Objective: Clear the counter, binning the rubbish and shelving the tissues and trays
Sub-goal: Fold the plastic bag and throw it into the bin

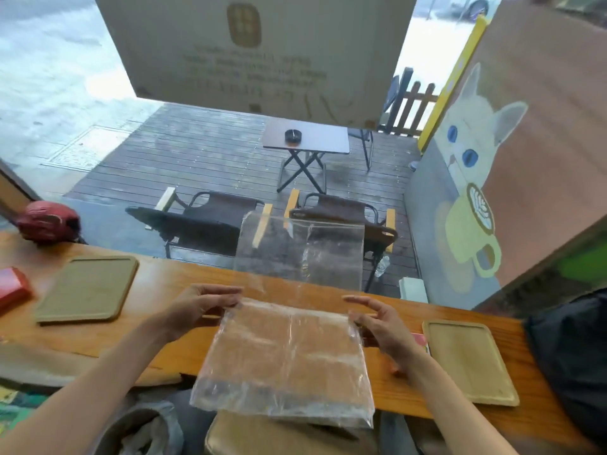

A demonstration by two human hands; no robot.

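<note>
I hold a clear plastic bag (285, 362) over the near edge of the wooden counter (184, 284), centre frame. My left hand (197, 307) pinches the bag's upper left corner between thumb and fingertips; my right hand (381, 326) pinches the upper right corner, the remaining fingers extended. The bag hangs from these corners, its lower edge past the counter edge toward 6 o'clock. I cannot tell whether it holds anything; its film reflects in the window glass at 12 o'clock.

At 9 o'clock a wooden tray (87, 289) lies flat on the counter, nothing on it. A second wooden tray (469, 361) lies at 3 o'clock, likewise bare, with a pink-edged item (422, 341) just beside its left rim, mostly hidden. A red box (11, 287) sits at far 9 o'clock. At 7 o'clock, below the counter, a bin (144, 428) contains crumpled pale plastic.
</note>
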